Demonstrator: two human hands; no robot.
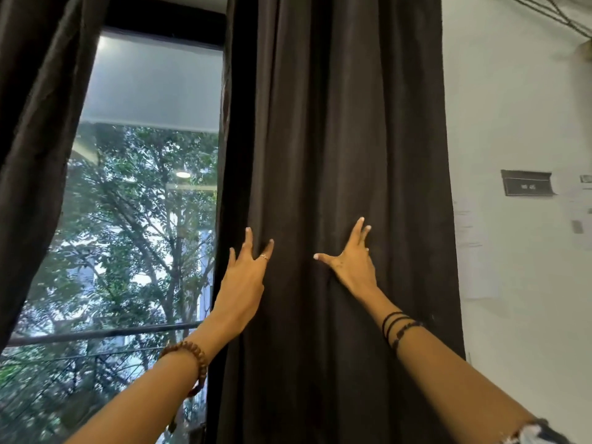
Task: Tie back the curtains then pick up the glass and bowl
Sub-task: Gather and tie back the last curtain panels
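Dark brown cloth fills the middle of the view: the right-hand curtain (pixel 346 155) hangs in long vertical folds, its long axis running from the top edge of the picture down past the bottom edge, so both its ends are cut off. It is gathered between the window (pixel 144 219) on its left and the white wall (pixel 519 107) on its right.

The left hand (pixel 245 277) is laid against the curtain's window-side edge with the fingers spread wide and nearly straight, pointing upward; a ring is seen on one finger and a wooden bead bracelet (pixel 195 360) on the wrist. The right hand (pixel 354 261) is pressed flat on the folds near the curtain's middle, fingers splayed upward and thumb stretched toward the left hand; black cords (pixel 398 325) are worn on that wrist. Nothing is gripped by either hand.

A second dark curtain (pixel 35 139) is seen at the left edge, only partly in view. A small dark plate (pixel 527 182) is fixed on the wall; its pale marking is too small to be read.
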